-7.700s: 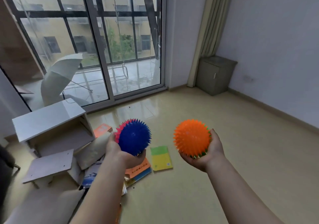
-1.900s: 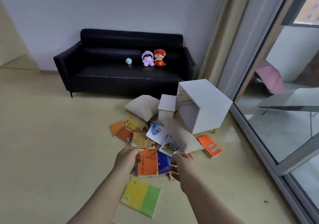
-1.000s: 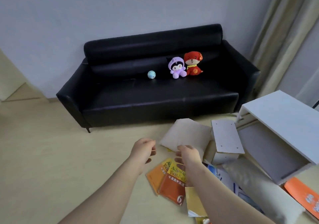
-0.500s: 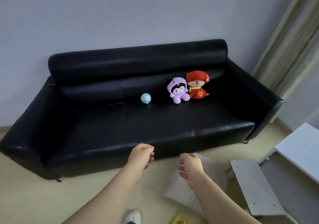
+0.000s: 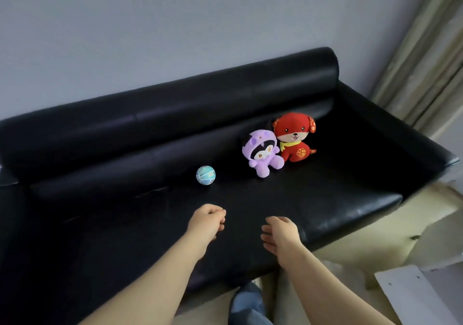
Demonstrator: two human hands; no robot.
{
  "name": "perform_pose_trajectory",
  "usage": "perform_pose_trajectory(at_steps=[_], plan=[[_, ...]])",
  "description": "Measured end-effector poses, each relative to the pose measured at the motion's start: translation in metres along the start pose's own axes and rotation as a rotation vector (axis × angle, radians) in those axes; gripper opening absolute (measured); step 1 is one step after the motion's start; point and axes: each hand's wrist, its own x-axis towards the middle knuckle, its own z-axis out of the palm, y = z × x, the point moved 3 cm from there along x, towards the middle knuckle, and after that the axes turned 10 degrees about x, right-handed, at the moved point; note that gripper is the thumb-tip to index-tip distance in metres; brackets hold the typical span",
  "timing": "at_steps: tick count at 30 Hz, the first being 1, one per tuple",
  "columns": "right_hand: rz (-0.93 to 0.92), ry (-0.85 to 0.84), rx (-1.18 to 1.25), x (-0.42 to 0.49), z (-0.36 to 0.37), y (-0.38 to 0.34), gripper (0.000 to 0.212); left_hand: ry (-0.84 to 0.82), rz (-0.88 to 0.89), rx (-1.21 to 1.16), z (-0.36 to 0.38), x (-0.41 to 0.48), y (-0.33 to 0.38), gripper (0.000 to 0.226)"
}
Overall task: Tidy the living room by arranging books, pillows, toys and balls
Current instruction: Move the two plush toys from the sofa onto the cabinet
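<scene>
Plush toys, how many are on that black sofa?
2. The purple plush toy sits on the black sofa; the red plush dog sits beside it, nearer the backrest. None appears hidden.

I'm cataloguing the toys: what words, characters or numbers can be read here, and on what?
"福": gold, on the belly of the red plush toy.
Gold marks on its ear: too small to read.
No text visible on the purple plush toy, the ball or the sofa.

Black sofa (image 5: 175, 114) bearing a small ball (image 5: 205, 175), purple plush toy (image 5: 263, 153) and red plush toy (image 5: 295, 137); over the seat, empty left hand (image 5: 206, 222) curled, right hand (image 5: 280, 232) relaxed.
</scene>
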Motion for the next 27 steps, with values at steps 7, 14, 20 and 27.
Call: perform_pose_trajectory(at_steps=[7,14,20,27], plan=[[0.017,0.049,-0.018,0.149,0.043,-0.123,0.003,-0.036,0.012,0.099,0.054,0.169,0.124,0.015],[0.007,0.095,-0.101,0.27,0.058,-0.219,0.022,0.057,0.085,0.574,0.096,0.3,0.199,0.037],[-0.125,-0.019,-0.283,0.342,0.085,-0.275,0.052,0.028,0.041,0.79,0.122,0.37,0.218,0.067],[-0.558,0.063,-1.341,0.412,0.103,-0.324,0.077,-0.097,-0.067,0.816,0.135,0.435,0.202,0.081]])
